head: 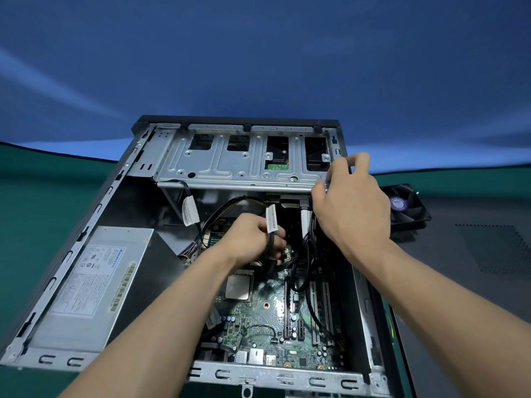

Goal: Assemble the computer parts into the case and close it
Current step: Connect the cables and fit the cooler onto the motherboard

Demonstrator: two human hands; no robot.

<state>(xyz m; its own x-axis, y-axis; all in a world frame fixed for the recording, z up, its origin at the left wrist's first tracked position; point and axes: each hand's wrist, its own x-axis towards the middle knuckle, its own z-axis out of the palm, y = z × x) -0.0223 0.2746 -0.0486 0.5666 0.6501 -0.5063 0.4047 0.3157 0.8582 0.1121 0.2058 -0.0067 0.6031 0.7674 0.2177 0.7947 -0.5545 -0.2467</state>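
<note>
An open computer case (94,208) lies on its side on the table. Inside it are a green motherboard (267,314) with a bare CPU (238,288), a grey power supply (94,288) at the left, and a metal drive cage (230,165) at the far end. My left hand (253,239) grips a black cable with a white tag (271,218) above the motherboard. My right hand (347,202) is at the drive cage's right front corner, thumb and fingers curled around its edge. Black cables (307,254) run below that hand.
A loose black case fan (408,205) with a purple label lies on the table to the right of the case. A dark side panel (474,254) with a vent grid lies at the right. The table has a green mat (43,179); behind it is a blue backdrop.
</note>
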